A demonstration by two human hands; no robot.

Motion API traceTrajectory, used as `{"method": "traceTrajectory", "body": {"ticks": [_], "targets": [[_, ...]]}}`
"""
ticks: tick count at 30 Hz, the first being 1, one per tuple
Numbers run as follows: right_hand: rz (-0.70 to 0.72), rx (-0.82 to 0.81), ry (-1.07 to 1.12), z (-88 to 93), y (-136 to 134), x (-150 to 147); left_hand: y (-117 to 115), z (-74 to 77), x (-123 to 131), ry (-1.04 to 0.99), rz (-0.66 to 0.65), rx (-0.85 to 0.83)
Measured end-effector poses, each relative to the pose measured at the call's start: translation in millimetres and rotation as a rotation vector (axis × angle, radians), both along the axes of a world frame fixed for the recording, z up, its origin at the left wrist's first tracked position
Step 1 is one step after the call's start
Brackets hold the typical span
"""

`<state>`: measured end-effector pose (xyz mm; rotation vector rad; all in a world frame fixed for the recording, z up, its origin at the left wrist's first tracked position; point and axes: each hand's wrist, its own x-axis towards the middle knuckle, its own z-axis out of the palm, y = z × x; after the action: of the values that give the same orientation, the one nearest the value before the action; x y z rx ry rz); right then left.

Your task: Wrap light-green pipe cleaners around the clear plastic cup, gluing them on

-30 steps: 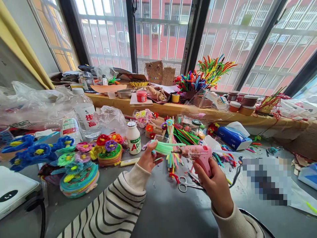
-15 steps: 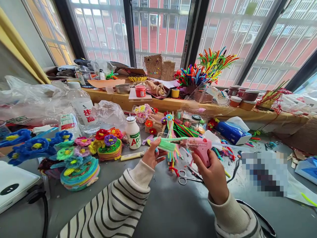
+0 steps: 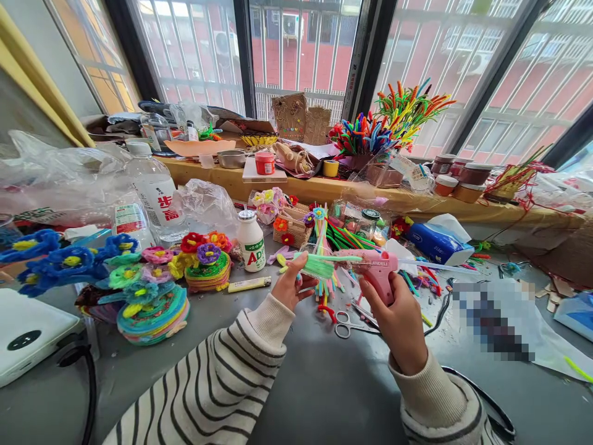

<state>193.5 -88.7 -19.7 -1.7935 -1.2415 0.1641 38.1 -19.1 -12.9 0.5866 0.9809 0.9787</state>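
Observation:
My left hand [image 3: 291, 284] is closed on a small piece with light green pipe cleaners [image 3: 319, 268] laid side by side on it; a clear edge shows at its top. In my right hand [image 3: 399, 318] is a pink hot glue gun [image 3: 380, 273], gripped by its handle with a clear glue stick [image 3: 438, 266] poking out of the back. The gun's nozzle end points left and lies by the green strips; I cannot tell whether it touches them. Below the gun, scissors [image 3: 343, 324] rest on the grey table [image 3: 324, 383].
Pipe-cleaner flowers on round bases [image 3: 155, 318] stand at the left, near a white bottle [image 3: 251, 241]. Loose pipe cleaners [image 3: 340, 238] lie behind my hands. A blue tissue pack [image 3: 435, 241] sits at the right. A black cord [image 3: 486, 395] curves by my right sleeve.
My left hand has moved slightly right with the green pipe-cleaner piece, closer in along the glue gun's nozzle. My right hand keeps nearly the same place. The whole view has shifted a little.

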Motion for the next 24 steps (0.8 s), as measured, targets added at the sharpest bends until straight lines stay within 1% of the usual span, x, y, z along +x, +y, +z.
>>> {"method": "traceTrajectory", "body": {"ticks": [9, 17, 24], "targets": [[-0.053, 0.065, -0.125, -0.7, 2.1, 0.6, -2.1, 2.6, 1.9, 0.068, 0.008, -0.038], [-0.084, 0.142, -0.185, -3.9, 1.4, 2.9, -0.3, 0.1, 0.9, 0.045, -0.002, -0.046], [-0.120, 0.164, -0.249, 0.2, 2.5, 7.0, -0.6, 1.1, 0.0, 0.031, -0.022, -0.033]]}}
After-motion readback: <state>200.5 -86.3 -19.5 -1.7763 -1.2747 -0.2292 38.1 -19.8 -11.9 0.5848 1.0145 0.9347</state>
